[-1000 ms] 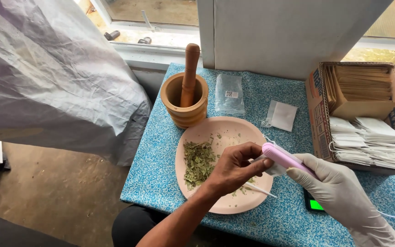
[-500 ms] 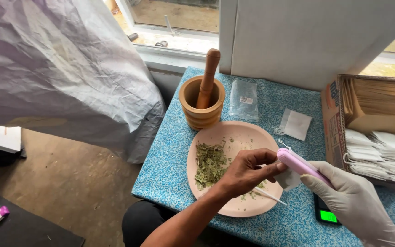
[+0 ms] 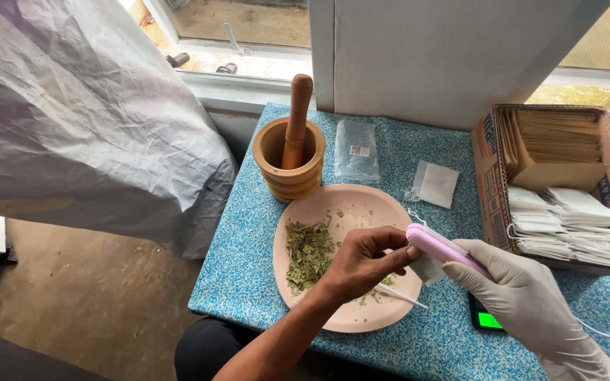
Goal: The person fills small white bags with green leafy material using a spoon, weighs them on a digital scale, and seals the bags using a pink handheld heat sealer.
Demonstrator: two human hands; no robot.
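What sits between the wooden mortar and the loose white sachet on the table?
In the head view, a clear plastic packet lies flat on the blue tabletop between the wooden mortar and the white sachet.

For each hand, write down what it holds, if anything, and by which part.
The right hand grips the pink tool by its rear end. The left hand pinches its front tip.

Pink sealer wand (image 3: 440, 248) lay tilted over plate's right edge, small white filter bag (image 3: 428, 268) pinched under its tip.
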